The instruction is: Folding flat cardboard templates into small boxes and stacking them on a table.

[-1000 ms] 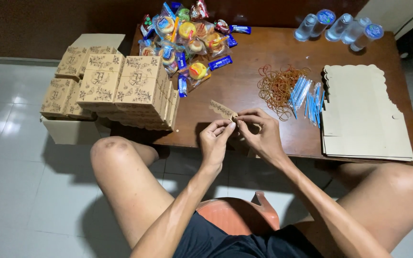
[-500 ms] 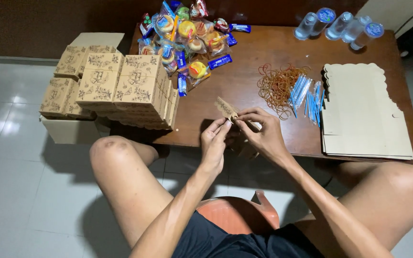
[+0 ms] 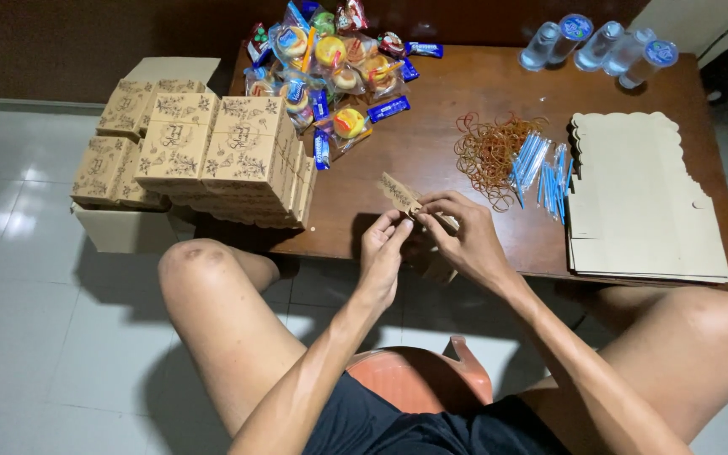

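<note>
Over the near edge of the brown tabletop (image 3: 465, 93), the left hand (image 3: 381, 253) and right hand (image 3: 465, 244) meet, both grips pinched together on a small printed cardboard piece (image 3: 399, 192) held just above the wood. Printed boxes (image 3: 238, 152) are stacked to the left, while rubber bands (image 3: 486, 152), blue straws (image 3: 541, 168) and flat cardboard sheets (image 3: 642, 202) lie to the right.

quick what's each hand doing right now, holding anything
Left hand: fingers pinched on the printed cardboard piece, above the table edge.
Right hand: closed on the same cardboard piece from the other side.
</note>
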